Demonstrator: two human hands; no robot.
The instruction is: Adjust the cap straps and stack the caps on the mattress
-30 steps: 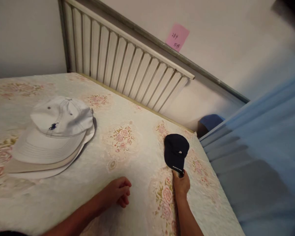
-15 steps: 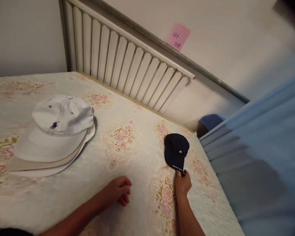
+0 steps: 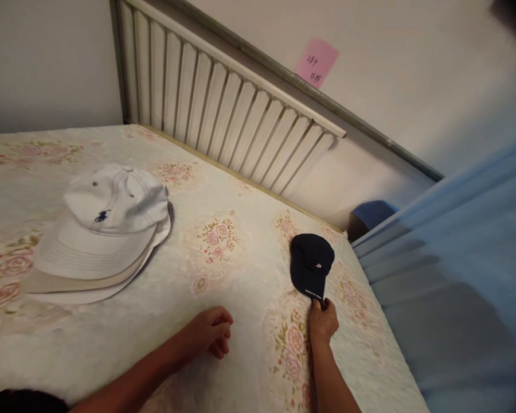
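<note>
The dark cap [image 3: 310, 261] is pinched by the brim in the right hand [image 3: 324, 322]. The left hand [image 3: 214, 331] is held loosely curled, its fingers bent.

Dark cap [image 3: 312, 258], near-black, crown [image 3: 313, 246] rounded and full. Small white emblem [image 3: 318, 265] up front, pale lettering [image 3: 313, 294] along the brim [image 3: 305, 281] edge. Crown points away from you, brim toward you, pinched in your right hand [image 3: 324, 322]. Probably resting on the floral bedcover [image 3: 253, 350]; underside hidden.

Single head-worn view: close above near part of flowered cloth [image 3: 258, 229], facing forward and down across cloth toward wall [image 3: 395, 74] beyond.
</note>
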